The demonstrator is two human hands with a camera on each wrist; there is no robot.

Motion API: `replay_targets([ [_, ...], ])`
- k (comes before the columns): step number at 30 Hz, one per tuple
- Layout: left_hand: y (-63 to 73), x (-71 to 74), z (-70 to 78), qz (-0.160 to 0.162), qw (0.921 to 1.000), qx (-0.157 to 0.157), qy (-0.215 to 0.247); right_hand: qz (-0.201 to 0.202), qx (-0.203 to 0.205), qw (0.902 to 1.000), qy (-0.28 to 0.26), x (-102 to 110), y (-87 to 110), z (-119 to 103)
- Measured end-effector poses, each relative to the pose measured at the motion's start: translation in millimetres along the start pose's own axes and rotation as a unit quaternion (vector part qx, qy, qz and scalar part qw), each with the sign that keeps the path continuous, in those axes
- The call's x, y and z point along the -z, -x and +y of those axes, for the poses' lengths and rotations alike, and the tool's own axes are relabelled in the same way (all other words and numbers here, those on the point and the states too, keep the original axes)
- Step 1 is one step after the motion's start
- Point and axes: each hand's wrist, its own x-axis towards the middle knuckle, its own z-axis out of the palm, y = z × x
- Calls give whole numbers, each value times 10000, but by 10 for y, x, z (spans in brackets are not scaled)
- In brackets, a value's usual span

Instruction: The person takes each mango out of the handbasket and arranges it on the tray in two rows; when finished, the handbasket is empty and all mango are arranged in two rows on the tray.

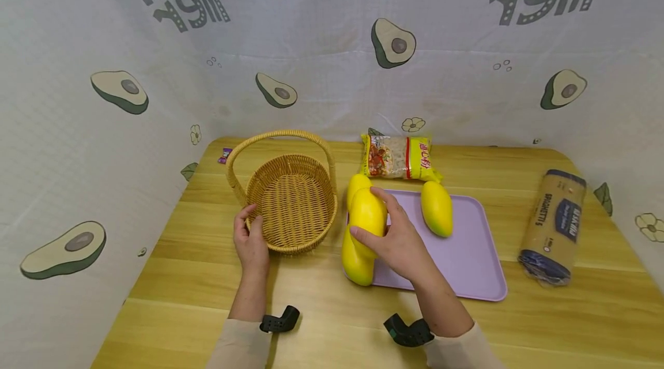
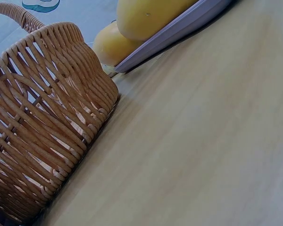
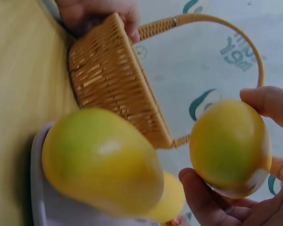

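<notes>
My right hand grips a yellow mango between thumb and fingers, above the left side of a lilac tray. The right wrist view shows this mango held up off the tray. Beneath and behind it, a front mango and a back mango are partly covered. Another mango lies on the tray's right half. To the left stands a round wicker basket with a tall hoop handle and nothing inside. My left hand holds its near left rim, thumb on the inner side.
A yellow food packet lies behind the tray. On the right is a spaghetti pack. A small purple wrapped item sits behind the basket's left side. A printed avocado curtain encloses the wooden table.
</notes>
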Motion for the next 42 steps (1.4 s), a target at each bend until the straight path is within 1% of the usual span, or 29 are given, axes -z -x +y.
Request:
replay_targets([
  [6,0,4,-10,-30,10000,7,-12,86,-100,9994,308,162,62,120],
  [8,1,6,-9,-27,10000,18,-20,81,-178,9984,530,215,85,153],
  [13,8,9,-4,-22,10000,29,-47,45,-401,9928,1131,335,161,241],
  [18,14,15,0,-72,9999,39,-78,18,-466,9866,1564,450,237,329],
  [22,12,14,0,-94,9999,22,-42,-5,-515,9822,1805,533,294,419],
  [27,3,13,-13,-79,10000,12,29,-43,-560,9798,1918,607,349,559],
  [31,8,6,-6,-65,10000,38,-7,-40,-740,9776,1971,656,386,665],
  [36,3,3,-12,-77,9999,76,-10,-42,-933,9739,2067,724,407,756],
  [42,13,9,-15,-84,9999,72,-57,-121,-989,9717,2142,802,410,831],
])
